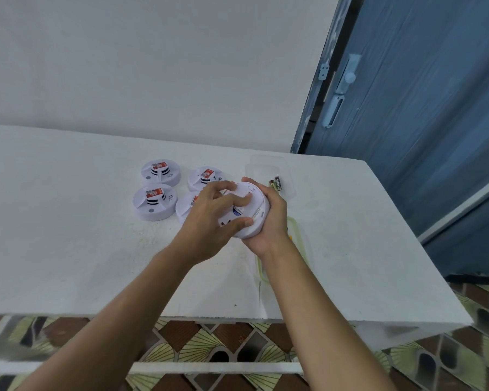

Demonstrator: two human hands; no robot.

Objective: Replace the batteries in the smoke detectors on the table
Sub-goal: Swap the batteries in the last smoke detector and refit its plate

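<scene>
A round white smoke detector [253,200] is lifted above the table, tilted with its back side toward me. My right hand [271,221] cups its right rim from below. My left hand [212,210] lies over its back, with the thumb on the lower rim and the fingers curled across the battery area. Several more white detectors with red labels lie face up to the left: one [160,172] at the far left, one [154,204] in front of it, one [205,177] behind my left hand, and one [185,208] partly hidden by that hand. Two dark batteries [276,183] lie just right of my hands.
A clear plastic container [268,167] stands behind the batteries, and a clear tray with a greenish rim [299,235] lies under my right wrist. The white table [68,235] ends at a front edge near me. A blue door [421,122] is at the right.
</scene>
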